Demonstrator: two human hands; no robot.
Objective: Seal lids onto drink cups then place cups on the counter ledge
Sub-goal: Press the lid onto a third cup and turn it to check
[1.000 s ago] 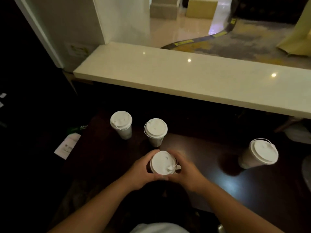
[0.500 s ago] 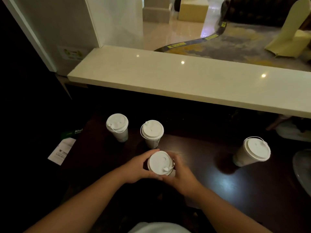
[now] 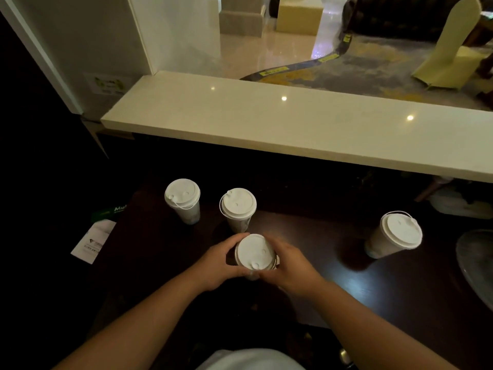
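Observation:
A white paper cup with a white lid (image 3: pixel 254 253) stands on the dark table right in front of me. My left hand (image 3: pixel 217 261) curls round its left side and my right hand (image 3: pixel 289 264) curls round its right side, fingers at the lid's rim. Two more lidded cups stand just behind it, one at the far left (image 3: pixel 182 197) and one in the middle (image 3: pixel 238 206). Another lidded cup (image 3: pixel 397 235) stands apart at the right. The pale stone counter ledge (image 3: pixel 293 124) runs across above the table with nothing on it.
A white paper slip (image 3: pixel 93 241) and a green-labelled item (image 3: pixel 109 210) lie in the dark at the left. A round greyish object (image 3: pixel 477 263) sits at the right edge. Beyond the ledge are a tiled floor, carpet and a covered chair (image 3: pixel 450 57).
The lid has turned between my hands: its small plug moved from the right side round to the near side. Both hands stay round the cup. The view shifted slightly.

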